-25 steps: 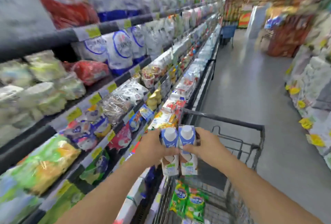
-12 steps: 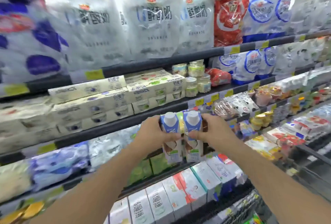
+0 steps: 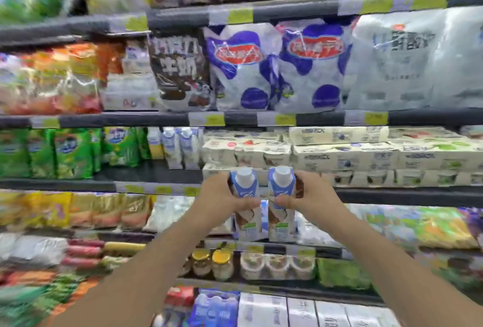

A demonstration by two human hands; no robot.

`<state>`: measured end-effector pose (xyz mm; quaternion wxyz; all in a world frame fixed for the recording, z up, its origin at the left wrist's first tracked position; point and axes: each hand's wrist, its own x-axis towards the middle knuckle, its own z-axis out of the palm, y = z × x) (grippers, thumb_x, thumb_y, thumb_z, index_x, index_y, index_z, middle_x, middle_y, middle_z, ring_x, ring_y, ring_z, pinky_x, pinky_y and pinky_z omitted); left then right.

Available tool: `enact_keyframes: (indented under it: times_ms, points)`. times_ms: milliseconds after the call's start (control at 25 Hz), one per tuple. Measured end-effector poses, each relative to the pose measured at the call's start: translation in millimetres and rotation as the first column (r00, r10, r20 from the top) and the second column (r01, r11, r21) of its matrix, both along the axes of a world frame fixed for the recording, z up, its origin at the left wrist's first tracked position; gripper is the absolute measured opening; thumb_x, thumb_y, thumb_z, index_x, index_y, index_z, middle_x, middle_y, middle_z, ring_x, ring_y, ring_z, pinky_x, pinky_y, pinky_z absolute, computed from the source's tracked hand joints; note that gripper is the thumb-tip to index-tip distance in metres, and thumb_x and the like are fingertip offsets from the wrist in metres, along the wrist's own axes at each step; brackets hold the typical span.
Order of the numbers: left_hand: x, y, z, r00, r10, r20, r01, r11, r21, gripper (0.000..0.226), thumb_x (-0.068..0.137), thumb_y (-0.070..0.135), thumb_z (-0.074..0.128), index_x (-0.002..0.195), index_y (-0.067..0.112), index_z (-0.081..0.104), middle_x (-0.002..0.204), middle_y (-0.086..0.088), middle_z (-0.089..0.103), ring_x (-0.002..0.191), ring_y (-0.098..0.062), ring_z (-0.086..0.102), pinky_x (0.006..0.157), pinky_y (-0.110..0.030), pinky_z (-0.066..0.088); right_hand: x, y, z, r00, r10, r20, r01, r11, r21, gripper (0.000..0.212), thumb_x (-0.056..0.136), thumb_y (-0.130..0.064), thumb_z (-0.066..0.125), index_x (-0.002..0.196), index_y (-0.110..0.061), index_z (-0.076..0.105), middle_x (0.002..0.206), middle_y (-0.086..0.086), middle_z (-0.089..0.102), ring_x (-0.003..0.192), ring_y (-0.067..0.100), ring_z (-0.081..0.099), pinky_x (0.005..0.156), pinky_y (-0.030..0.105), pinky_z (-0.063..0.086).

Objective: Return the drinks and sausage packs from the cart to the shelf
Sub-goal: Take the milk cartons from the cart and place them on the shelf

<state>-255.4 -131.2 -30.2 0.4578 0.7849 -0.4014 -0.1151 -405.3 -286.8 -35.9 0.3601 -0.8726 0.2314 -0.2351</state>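
Gripping one drink carton each, the left hand (image 3: pixel 222 196) and right hand (image 3: pixel 311 196) have their fingers (image 3: pixel 251 204) wrapped round the waists of the left carton (image 3: pixel 247 209) and right carton (image 3: pixel 282 209), both upright, side by side, nearly touching. Matching cartons (image 3: pixel 180 147) stand up-left on the shelf (image 3: pixel 146 173), nearer the left hand, with bare shelf just before them. Judged target: that gap. Blurred dairy packs crowd every level.
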Motion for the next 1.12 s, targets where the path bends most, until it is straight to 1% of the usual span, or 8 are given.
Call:
enact_keyframes:
  times_ms: [120,280,400,520,760,880,960,1120]
  points:
    - [77.1,67.8,3.1,0.996,0.086,0.031,-0.086,0.996,0.002,0.039,0.064,0.035,0.091,0.095,0.022,0.070,0.086,0.010,0.075,0.074,0.001,0.069,0.071,-0.025,0.058,90.3,60.1,4.7,0.996,0.091,0.012,-0.091,0.996,-0.002,0.031,0.073,-0.042,0.082,0.095,-0.028,0.065,0.089,-0.006,0.071,0.082,0.013,0.066,0.070,0.028,0.052]
    - [158.3,128.2,4.7,0.982,0.182,0.040,-0.183,0.983,0.004,0.044,0.061,0.038,0.092,0.095,0.023,0.069,0.088,0.009,0.075,0.083,-0.009,0.070,0.073,-0.030,0.058,177.2,113.1,9.6,0.986,0.163,0.040,-0.161,0.986,-0.040,0.024,0.077,-0.041,0.079,0.092,-0.027,0.066,0.081,-0.012,0.068,0.073,0.004,0.061,0.060,0.022,0.041]
    - [202.3,146.3,0.4,0.977,0.211,0.018,-0.211,0.977,-0.016,0.038,0.062,0.033,0.092,0.091,0.024,0.068,0.085,0.013,0.072,0.078,-0.005,0.067,0.062,-0.017,0.050,224.1,129.5,7.1,0.985,0.160,0.063,-0.159,0.987,-0.026,0.025,0.078,-0.037,0.079,0.096,-0.025,0.066,0.084,-0.013,0.067,0.077,0.003,0.061,0.060,0.020,0.039]
    - [234.9,139.6,-4.1,0.972,0.233,-0.018,-0.233,0.971,-0.044,0.046,0.061,0.032,0.092,0.099,0.022,0.068,0.091,0.009,0.073,0.081,-0.004,0.067,0.066,-0.020,0.053,256.6,124.0,5.4,0.989,0.132,0.071,-0.133,0.991,0.003,0.023,0.080,-0.029,0.079,0.094,-0.027,0.061,0.083,-0.016,0.062,0.076,-0.003,0.056,0.059,0.018,0.037]
    - [283.7,87.6,3.9,0.965,0.248,-0.081,-0.255,0.962,-0.096,0.057,0.062,0.022,0.093,0.112,0.021,0.066,0.100,0.004,0.074,0.090,-0.013,0.070,0.082,-0.036,0.060,320.1,81.5,6.5,0.999,0.017,0.038,-0.018,0.999,0.034,0.038,0.078,-0.028,0.082,0.104,-0.015,0.057,0.092,-0.002,0.067,0.078,0.011,0.061,0.057,0.021,0.041]
    - [300.8,62.8,7.0,0.964,0.263,-0.041,-0.266,0.960,-0.088,0.053,0.062,0.018,0.092,0.108,0.015,0.066,0.100,0.001,0.073,0.089,-0.014,0.068,0.080,-0.033,0.058,344.3,65.4,3.4,1.000,-0.008,0.016,0.007,1.000,0.023,0.041,0.078,-0.031,0.081,0.106,-0.014,0.056,0.099,0.005,0.070,0.090,0.024,0.066,0.075,0.037,0.055]
    - [312.2,46.8,5.6,0.965,0.262,-0.018,-0.263,0.961,-0.089,0.050,0.061,0.016,0.093,0.105,0.014,0.068,0.100,-0.001,0.074,0.088,-0.016,0.069,0.075,-0.032,0.058,354.3,57.2,-0.7,0.999,-0.032,0.014,0.031,0.999,0.020,0.042,0.079,-0.030,0.080,0.106,-0.013,0.054,0.103,0.007,0.069,0.097,0.028,0.065,0.085,0.046,0.055]
    - [327.3,23.6,-2.4,0.973,0.230,-0.019,-0.231,0.970,-0.073,0.049,0.062,0.015,0.092,0.106,0.018,0.071,0.095,0.004,0.076,0.085,-0.013,0.071,0.071,-0.029,0.058,367.4,51.7,-6.6,0.994,-0.083,0.064,0.084,0.997,0.001,0.041,0.073,-0.020,0.084,0.102,-0.014,0.055,0.107,0.009,0.061,0.096,0.027,0.061,0.083,0.043,0.054]
